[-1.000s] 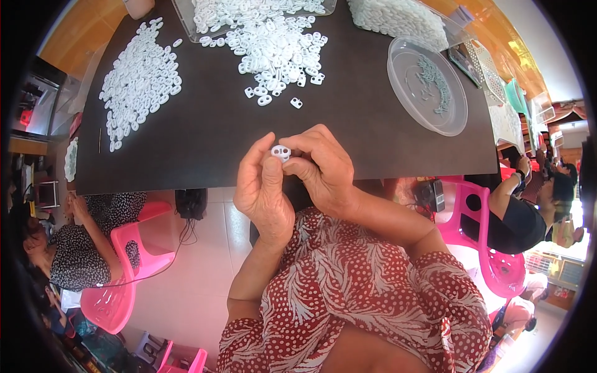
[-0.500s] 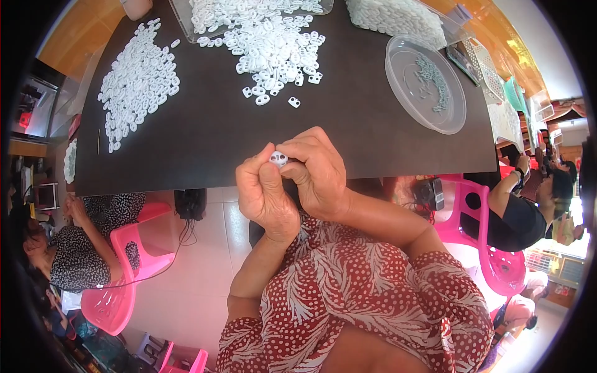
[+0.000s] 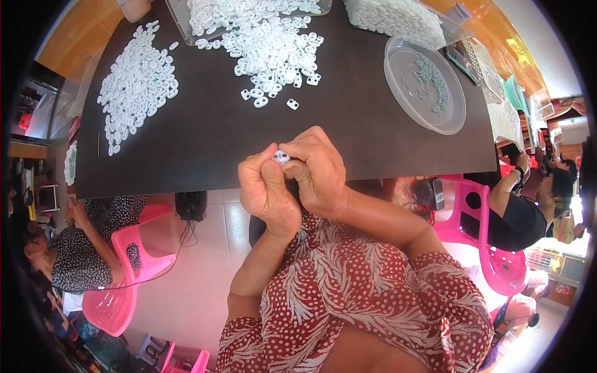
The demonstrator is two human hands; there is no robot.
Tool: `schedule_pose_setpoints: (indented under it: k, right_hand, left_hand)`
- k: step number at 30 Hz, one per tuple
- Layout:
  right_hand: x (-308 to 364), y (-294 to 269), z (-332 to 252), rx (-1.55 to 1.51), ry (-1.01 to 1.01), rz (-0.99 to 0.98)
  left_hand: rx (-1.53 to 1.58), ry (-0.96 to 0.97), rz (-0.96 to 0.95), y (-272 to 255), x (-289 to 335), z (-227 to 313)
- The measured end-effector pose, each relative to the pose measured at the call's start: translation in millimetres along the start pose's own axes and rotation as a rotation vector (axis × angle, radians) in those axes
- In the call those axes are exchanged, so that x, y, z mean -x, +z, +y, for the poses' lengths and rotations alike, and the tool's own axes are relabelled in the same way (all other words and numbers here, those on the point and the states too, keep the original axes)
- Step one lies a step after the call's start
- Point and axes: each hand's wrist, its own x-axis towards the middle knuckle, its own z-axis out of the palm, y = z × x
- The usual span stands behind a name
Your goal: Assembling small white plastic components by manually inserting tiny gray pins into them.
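Observation:
Over the table's near edge, my left hand point(image 3: 268, 194) and my right hand point(image 3: 318, 169) meet, both closed. Between the thumbs and fingertips of the two hands is a small white plastic cord lock point(image 3: 281, 156) with two holes showing; the fingers cover its sides. Beyond the hands, loose white plastic pieces point(image 3: 273, 56) with holes lie in a heap, a single one point(image 3: 292, 104) nearest to me. A second pile of white oval pieces point(image 3: 140, 81) spreads at the left. At the right, a round clear dish point(image 3: 405, 93) holds small grey-green springs point(image 3: 429, 74).
A clear tray point(image 3: 179, 23) of white pieces stands at the far side, and a clear box filled with white pieces point(image 3: 395, 23) at the far right. A phone point(image 3: 463, 65) lies beside the dish. People sit on pink chairs point(image 3: 127, 267) to both sides.
Both hands stay together around the cord lock. My left hand has shifted very slightly right, and the cord lock has moved a little up and to the right with the fingertips.

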Motion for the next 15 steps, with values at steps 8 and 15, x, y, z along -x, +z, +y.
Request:
schedule_pose_setpoints:
  k: [8,15]
  right_hand:
    - [-5,-1,-9,-0.006,-0.006,0.020]
    - [-8,-5,-10,-0.010,-0.029,-0.003]
  left_hand:
    - [0.075,-0.020,-0.004,-2,0,8]
    - [0.077,-0.027,-0.019,0,3,17]
